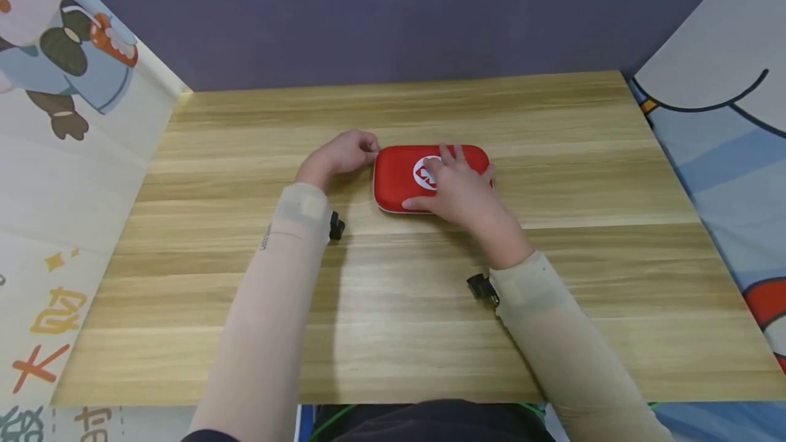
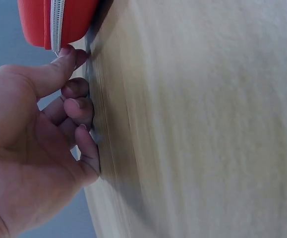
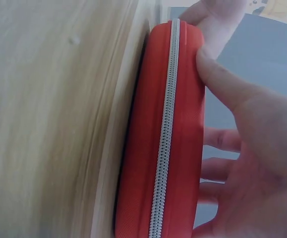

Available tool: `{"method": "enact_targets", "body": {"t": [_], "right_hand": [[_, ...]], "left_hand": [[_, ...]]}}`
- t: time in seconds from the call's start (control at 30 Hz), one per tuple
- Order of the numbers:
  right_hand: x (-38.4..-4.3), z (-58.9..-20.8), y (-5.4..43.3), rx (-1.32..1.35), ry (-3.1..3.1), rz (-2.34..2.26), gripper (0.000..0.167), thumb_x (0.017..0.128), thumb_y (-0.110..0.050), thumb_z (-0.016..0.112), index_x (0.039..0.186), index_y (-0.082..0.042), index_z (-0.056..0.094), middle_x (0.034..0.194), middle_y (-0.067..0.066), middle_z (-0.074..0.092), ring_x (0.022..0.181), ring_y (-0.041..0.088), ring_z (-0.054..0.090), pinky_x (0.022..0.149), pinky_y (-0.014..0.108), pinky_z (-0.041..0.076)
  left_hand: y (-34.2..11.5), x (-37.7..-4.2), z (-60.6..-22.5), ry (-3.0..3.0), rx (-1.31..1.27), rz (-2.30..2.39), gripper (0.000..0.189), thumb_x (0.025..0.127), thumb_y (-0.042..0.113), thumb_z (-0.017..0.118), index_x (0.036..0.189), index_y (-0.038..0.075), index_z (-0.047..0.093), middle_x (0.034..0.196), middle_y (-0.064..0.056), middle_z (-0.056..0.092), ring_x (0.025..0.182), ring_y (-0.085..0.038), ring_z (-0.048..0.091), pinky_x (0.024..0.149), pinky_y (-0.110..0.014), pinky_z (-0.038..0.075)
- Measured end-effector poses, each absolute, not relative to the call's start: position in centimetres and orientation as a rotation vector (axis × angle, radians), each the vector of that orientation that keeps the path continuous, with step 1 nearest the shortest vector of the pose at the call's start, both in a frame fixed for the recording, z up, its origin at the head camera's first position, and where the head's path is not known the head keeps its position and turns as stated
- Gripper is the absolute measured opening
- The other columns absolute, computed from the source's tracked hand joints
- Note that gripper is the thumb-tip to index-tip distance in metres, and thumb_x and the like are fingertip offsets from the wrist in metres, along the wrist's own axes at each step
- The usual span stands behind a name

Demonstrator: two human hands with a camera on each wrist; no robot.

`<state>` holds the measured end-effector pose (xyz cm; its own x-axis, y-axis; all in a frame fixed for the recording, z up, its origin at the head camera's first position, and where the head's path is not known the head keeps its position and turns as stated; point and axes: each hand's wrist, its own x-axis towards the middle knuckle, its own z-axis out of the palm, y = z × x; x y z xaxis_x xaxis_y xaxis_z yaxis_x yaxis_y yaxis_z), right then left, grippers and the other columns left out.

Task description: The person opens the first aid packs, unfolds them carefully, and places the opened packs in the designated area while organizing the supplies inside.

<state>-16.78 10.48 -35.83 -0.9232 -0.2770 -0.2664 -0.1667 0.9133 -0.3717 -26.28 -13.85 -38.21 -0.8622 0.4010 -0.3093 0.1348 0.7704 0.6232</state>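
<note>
A red zippered case (image 1: 393, 179) with a white round emblem lies flat on the wooden table (image 1: 399, 292). At its left end, my left hand (image 1: 344, 153) pinches the zipper pull between thumb and index finger; the pull itself is mostly hidden by the fingertips. The other left fingers curl near the tabletop in the left wrist view. My right hand (image 1: 463, 193) rests on the lid with fingers spread, its thumb near the front edge. Along the case's side, the silver zipper (image 3: 165, 129) shows its teeth meshed in the right wrist view.
A plain purple-grey panel (image 1: 399, 19) stands behind the table. Printed cartoon walls flank it, at left (image 1: 74, 176) and right (image 1: 724, 176). A small black camera (image 1: 336, 226) sits on the left wrist, another black camera (image 1: 482, 288) on the right.
</note>
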Motion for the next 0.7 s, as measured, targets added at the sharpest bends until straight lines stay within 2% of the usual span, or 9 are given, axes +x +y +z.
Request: {"method": "enact_targets", "body": {"t": [0.1,0.37,0.57,0.7], "right_hand": [[-16.8,-35.7,10.4,-0.299,2.758,-0.497,0.089,0.088,-0.061,0.078,0.161,-0.021,0.046,0.179,0.019,0.019,0.166,0.045,0.013,0.118,0.092,0.010],[-17.1,-35.7,10.0,-0.300,2.749,-0.440,0.090,0.090,-0.061,0.076,0.163,-0.020,0.042,0.179,0.019,0.016,0.166,0.045,0.012,0.117,0.092,0.013],[-17.2,-35.7,10.3,-0.297,2.736,-0.451,0.090,0.091,-0.060,0.075,0.164,-0.020,0.040,0.180,0.019,0.014,0.167,0.044,0.008,0.118,0.091,0.010],[-17.3,-35.6,10.5,-0.295,2.726,-0.456,0.090,0.091,-0.060,0.075,0.164,-0.020,0.040,0.180,0.018,0.013,0.167,0.044,0.006,0.118,0.091,0.009]], "left_hand": [[-13.7,-26.1,-38.2,2.544,0.415,0.856,0.013,0.107,0.013,0.057,0.100,0.006,0.065,0.108,-0.011,0.064,0.105,-0.026,0.053,0.099,-0.039,0.044],[-14.4,-25.6,-38.5,2.590,0.420,0.888,0.015,0.107,0.014,0.060,0.098,0.004,0.066,0.094,-0.007,0.061,0.096,-0.024,0.053,0.090,-0.035,0.043],[-14.9,-25.2,-38.7,2.617,0.459,0.857,0.016,0.106,0.017,0.063,0.098,0.005,0.070,0.093,-0.006,0.065,0.092,-0.022,0.054,0.087,-0.034,0.044],[-15.4,-24.7,-38.8,2.623,0.496,0.849,0.016,0.104,0.018,0.065,0.095,0.006,0.070,0.085,-0.002,0.063,0.087,-0.020,0.053,0.081,-0.032,0.042]]}}
